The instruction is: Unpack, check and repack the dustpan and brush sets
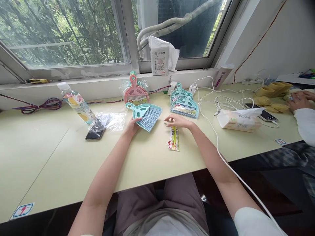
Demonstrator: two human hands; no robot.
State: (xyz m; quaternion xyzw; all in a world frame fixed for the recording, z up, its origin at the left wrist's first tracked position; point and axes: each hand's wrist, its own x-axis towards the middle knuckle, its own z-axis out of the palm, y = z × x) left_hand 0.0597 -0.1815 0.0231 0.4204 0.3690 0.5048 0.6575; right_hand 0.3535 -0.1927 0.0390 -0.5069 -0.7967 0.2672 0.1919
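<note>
My left hand (134,126) is closed around the lower left side of a turquoise mini dustpan and brush set (148,116), its grey-blue bristles facing right. My right hand (179,121) hovers low over the table, fingers loosely apart, at the top end of a printed label card (174,139). Nothing shows in its fingers. Beyond it lie turquoise dustpan and brush sets (185,106) with printed labels. A stack of dustpan sets with a pink one (136,90) on top, partly in clear plastic, leans at the windowsill.
A tilted bottle (76,103), a phone (94,132) and clear plastic wrap (114,120) are at left. A tissue pack (238,120) and a white cable (213,131) lie to the right. Another person's hand (299,101) is at the far right, near yellow objects (273,93).
</note>
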